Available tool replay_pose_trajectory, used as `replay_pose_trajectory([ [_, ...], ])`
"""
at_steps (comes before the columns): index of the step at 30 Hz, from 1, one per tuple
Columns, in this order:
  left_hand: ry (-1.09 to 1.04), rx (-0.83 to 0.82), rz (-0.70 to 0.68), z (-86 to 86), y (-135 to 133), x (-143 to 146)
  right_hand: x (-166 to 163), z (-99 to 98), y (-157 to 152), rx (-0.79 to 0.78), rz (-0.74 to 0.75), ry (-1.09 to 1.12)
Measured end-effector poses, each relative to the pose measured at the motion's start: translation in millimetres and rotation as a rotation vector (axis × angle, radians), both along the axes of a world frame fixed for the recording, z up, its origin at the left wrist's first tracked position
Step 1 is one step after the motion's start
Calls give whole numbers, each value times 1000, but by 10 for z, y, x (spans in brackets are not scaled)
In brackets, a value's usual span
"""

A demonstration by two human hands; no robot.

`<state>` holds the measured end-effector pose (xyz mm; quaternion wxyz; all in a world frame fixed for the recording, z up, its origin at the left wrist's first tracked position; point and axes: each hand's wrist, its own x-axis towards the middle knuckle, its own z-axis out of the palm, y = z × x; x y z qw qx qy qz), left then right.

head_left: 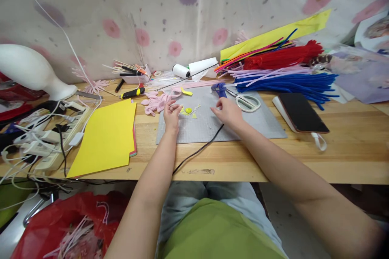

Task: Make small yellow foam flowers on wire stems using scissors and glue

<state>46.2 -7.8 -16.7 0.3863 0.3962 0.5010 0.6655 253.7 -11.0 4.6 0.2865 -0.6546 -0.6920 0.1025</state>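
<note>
My left hand (pixel 172 112) rests on the grey cutting mat (pixel 261 123), fingers curled, right beside several pink petal pieces (pixel 155 102) and small yellow scraps (pixel 188 110). My right hand (pixel 227 111) lies on the mat with fingers curled down; whether anything is under them is hidden. Scissors with white handles (pixel 247 102) and a blue tool (pixel 219 88) lie just beyond my right hand. A black cord (pixel 199 150) runs from under my right hand off the table's front edge.
Yellow foam sheets (pixel 106 137) lie left of the mat. A power strip with white plugs (pixel 45 141) sits at far left. Bundles of blue (pixel 288 83) and red pipe cleaners (pixel 282 58) lie at the back right. A phone (pixel 302 112) lies right of the mat. A red bag (pixel 67 226) sits below.
</note>
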Motion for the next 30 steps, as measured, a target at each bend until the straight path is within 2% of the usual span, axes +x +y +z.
replay_pose_trajectory([
  [2, -17, 1, -21, 8, -6, 4, -162, 17, -29, -97, 161, -2],
  [4, -43, -3, -42, 15, -15, 6, -327, 9, 4, -150, 235, -31],
  [8, -94, -1, -54, 18, -20, 7, -551, -25, 111, -221, 218, -83],
  [11, -64, 0, -51, 13, -10, 6, -594, -35, 154, -280, 276, -36],
  [15, -9, 25, -55, 1, -18, 35, -538, -83, 179, -256, 328, 268],
  [19, 122, 98, -154, -19, -79, 136, -439, -174, 170, -262, 208, 725],
  [21, 180, 116, -202, -30, -114, 199, -400, -203, 152, -282, 127, 871],
  [24, 204, 135, -249, -43, -146, 267, -382, -208, 118, -282, 80, 969],
  [30, 181, 145, -249, -41, -154, 279, -482, -160, 47, -326, 151, 1114],
])
